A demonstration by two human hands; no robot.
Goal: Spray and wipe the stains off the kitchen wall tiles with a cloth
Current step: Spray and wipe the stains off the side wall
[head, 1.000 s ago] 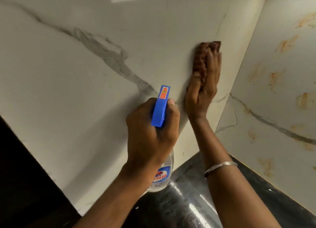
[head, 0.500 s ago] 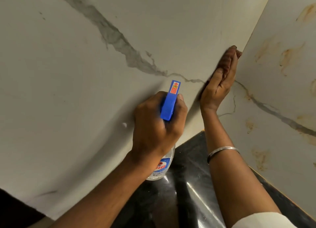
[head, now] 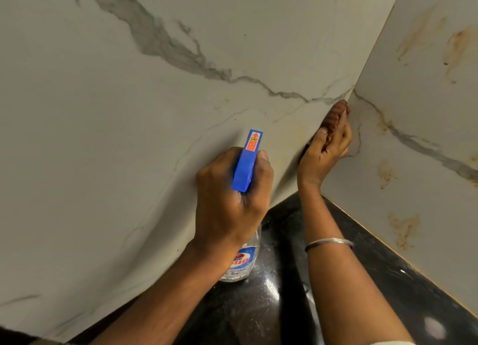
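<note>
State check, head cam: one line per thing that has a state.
left hand: grips the spray bottle.
spray bottle: held, blue nozzle toward the left wall tiles.
right hand: holds the cloth at the tile corner.
cloth: bunched, against the tiles.
right wall tiles: orange-brown stains.
left wall tiles: faint marks only.

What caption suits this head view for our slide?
Left hand grips a blue-topped spray bottle while right hand presses a brown cloth into the wall tiles corner.

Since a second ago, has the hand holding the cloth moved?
Yes. The right hand has slid the cloth rightward, up against the corner seam, which it earlier sat clear of.
</note>
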